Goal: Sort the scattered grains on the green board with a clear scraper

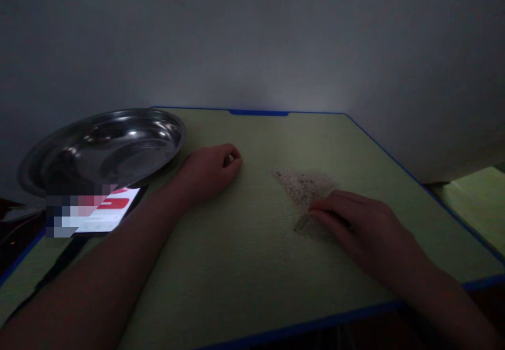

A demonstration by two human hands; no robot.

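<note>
1. Grains (302, 184) lie on the table (236, 287), ahead and left of the nearer right hand (371, 229).
2. It pinches; any grains held are too dim to tell.
3. The left hand (213, 168) curls loosely, palm hidden.

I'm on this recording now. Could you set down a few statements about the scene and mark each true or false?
1. A pale, dark-flecked grainy pile lies on the table. True.
2. The right hand has its fingertips at the pile's near side. True.
3. The left hand is also at the pile. False: it is apart from it, between the metal basin and the pile.
4. The basin is to the right of the pile. False: it is on the left.
5. The device by the basin has a lit screen. True.
6. The table is edged in red. False: the edging is blue.
</note>
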